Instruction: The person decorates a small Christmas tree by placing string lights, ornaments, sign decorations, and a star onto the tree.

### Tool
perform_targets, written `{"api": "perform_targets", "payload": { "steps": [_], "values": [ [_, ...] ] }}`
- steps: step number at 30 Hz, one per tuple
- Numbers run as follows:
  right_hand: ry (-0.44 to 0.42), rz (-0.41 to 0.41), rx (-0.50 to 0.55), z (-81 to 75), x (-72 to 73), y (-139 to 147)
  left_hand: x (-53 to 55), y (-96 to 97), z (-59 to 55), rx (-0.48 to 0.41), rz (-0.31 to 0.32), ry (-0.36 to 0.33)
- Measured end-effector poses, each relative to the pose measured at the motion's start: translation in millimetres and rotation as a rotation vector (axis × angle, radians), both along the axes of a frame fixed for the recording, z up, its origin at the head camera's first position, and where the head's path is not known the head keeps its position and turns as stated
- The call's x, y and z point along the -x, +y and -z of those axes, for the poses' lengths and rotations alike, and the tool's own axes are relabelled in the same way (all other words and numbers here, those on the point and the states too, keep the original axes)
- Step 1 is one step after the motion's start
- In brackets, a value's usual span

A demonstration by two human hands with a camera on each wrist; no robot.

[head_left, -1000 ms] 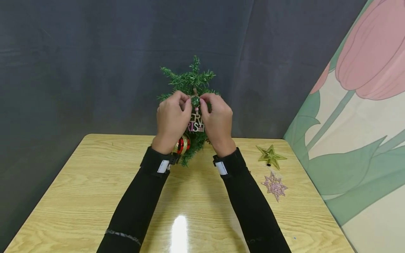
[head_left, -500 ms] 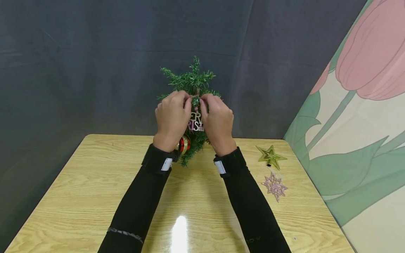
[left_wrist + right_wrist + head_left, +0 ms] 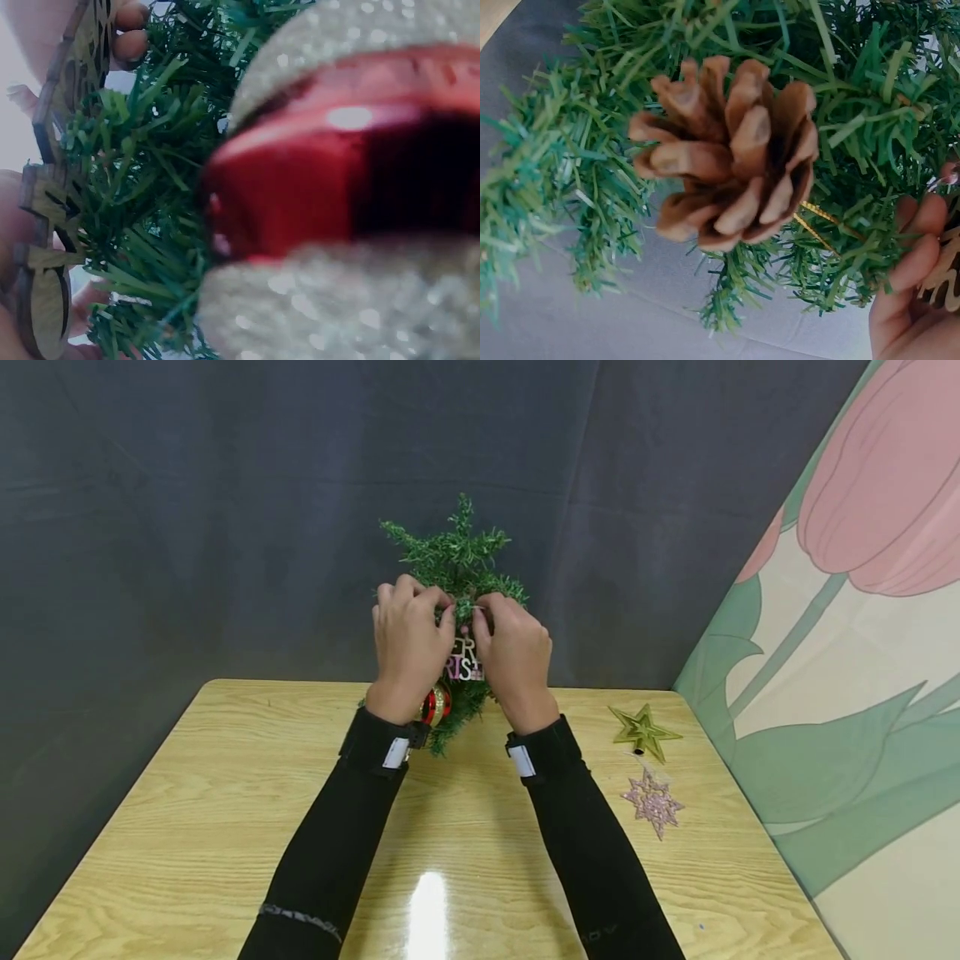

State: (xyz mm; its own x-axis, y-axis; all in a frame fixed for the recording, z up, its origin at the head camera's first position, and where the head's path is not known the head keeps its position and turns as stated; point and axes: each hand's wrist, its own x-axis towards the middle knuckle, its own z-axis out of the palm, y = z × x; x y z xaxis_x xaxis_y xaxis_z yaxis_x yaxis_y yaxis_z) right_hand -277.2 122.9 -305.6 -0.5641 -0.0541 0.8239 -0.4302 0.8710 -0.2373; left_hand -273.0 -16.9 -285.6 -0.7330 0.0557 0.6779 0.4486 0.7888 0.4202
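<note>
A small green artificial Christmas tree (image 3: 459,552) stands at the table's back edge. On its front hangs a wooden lettered Christmas sign (image 3: 465,667) with a pink bead above it. My left hand (image 3: 409,639) and right hand (image 3: 517,652) face each other over the sign, thumbs and forefingers pinching its thin cord, mostly hidden at the fingertips. Below the left hand is a red bauble with gold glitter bands (image 3: 437,703), filling much of the left wrist view. In the right wrist view, a brown pine cone (image 3: 731,157) hangs by a gold thread near the right fingers (image 3: 919,262).
On the wooden table (image 3: 225,810), to the right of the tree, lie a gold star (image 3: 642,731) and a pink glitter snowflake (image 3: 654,803). A dark curtain (image 3: 262,527) hangs behind, and a tulip-printed cloth (image 3: 840,652) rises along the right side.
Both hands first keep the twine loop raised over the tree's front; now their fingertips and the sign sit slightly lower, and the loop has sunk among the branches.
</note>
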Motion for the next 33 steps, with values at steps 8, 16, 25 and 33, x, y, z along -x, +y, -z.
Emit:
{"api": "perform_targets", "payload": {
  "steps": [8, 16, 25, 33],
  "values": [
    [0.001, -0.043, 0.026, 0.5, -2.2, -2.6, -3.9, -1.5, -3.5, -0.002, 0.032, -0.004],
    [0.005, -0.041, 0.021, 2.5, -10.5, -1.3, -12.1, -2.5, -4.8, -0.013, 0.039, 0.033],
    [0.075, 0.022, -0.039, -3.9, -25.5, 6.4, -20.7, -7.1, -13.2, -0.047, 0.053, 0.117],
    [0.120, -0.011, -0.011, -7.9, -41.7, 24.0, -31.9, -7.5, -12.1, -0.061, 0.130, 0.183]
  ]
}}
